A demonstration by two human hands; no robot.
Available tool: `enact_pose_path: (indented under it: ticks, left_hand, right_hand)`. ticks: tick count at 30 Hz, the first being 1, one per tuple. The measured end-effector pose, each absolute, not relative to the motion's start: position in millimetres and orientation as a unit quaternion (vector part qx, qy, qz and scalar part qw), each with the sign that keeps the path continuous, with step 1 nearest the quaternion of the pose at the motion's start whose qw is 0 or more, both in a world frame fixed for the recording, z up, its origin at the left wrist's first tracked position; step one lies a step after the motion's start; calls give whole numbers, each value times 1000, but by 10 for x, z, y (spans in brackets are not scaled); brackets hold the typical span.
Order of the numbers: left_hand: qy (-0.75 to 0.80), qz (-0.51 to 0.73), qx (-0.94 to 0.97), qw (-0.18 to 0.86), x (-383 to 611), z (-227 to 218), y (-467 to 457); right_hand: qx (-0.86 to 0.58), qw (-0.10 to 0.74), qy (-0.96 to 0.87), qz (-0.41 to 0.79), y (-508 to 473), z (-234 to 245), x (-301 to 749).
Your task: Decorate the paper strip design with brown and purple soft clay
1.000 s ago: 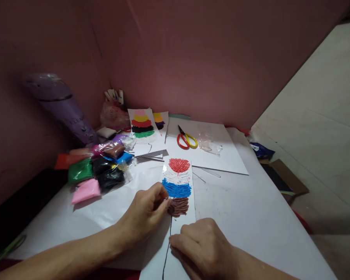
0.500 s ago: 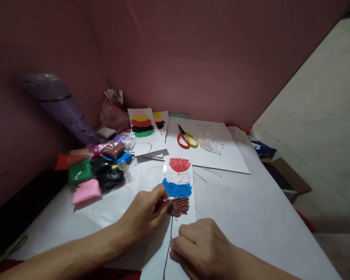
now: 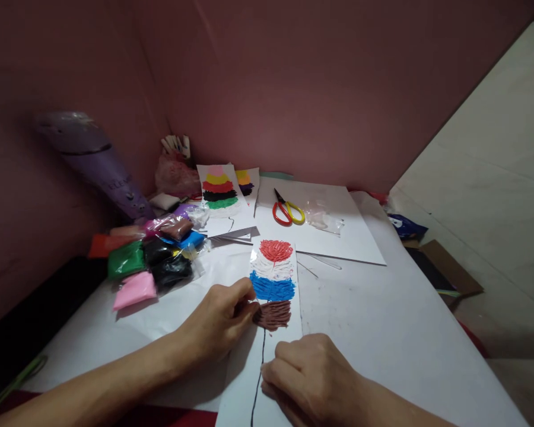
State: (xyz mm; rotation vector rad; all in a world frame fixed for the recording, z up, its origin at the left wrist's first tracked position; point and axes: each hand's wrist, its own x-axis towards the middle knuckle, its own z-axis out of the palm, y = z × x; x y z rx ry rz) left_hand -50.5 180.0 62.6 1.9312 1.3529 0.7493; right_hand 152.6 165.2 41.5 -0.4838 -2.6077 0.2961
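Note:
A white paper strip (image 3: 281,353) lies in front of me, bearing textured bands of red, white and blue clay (image 3: 273,289) and a brown clay band (image 3: 273,315) lowest. From there a thin black line (image 3: 261,362) runs down the paper. My left hand (image 3: 229,311) is closed in a pinch at the left edge of the brown band; whatever is between its fingertips is too small to make out. My right hand (image 3: 309,373) is curled, resting on the lower paper with its fingertips beside the black line. Its fingers hide what they may hold.
Bagged clay packs, among them pink (image 3: 134,290) and green (image 3: 125,261), lie to the left. Scissors (image 3: 288,209) and a clear plastic bag (image 3: 324,218) rest on a white board (image 3: 360,237) behind. A metal ruler (image 3: 235,235) and finished clay cards (image 3: 220,196) sit at the back.
The whole view has shifted slightly, so everything appears a little further right. Both hands keep nearly the same places on the paper, the left still at the brown band.

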Motion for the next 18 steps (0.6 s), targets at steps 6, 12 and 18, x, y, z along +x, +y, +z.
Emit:
enact_pose_path:
  ticks: [6,12,18]
  left_hand:
    - [510,285,740,334,-552,617,1828]
    - [491,290,738,361,-574,672,1856]
    - [485,296,733,374,-588,710,1880]
  right_hand:
    - [-176,238,-949,112,1652,411,1533]
    - [-176,244,-947,109,1651,394,1534]
    - [-177,243,-947,112,1657,388,1537]
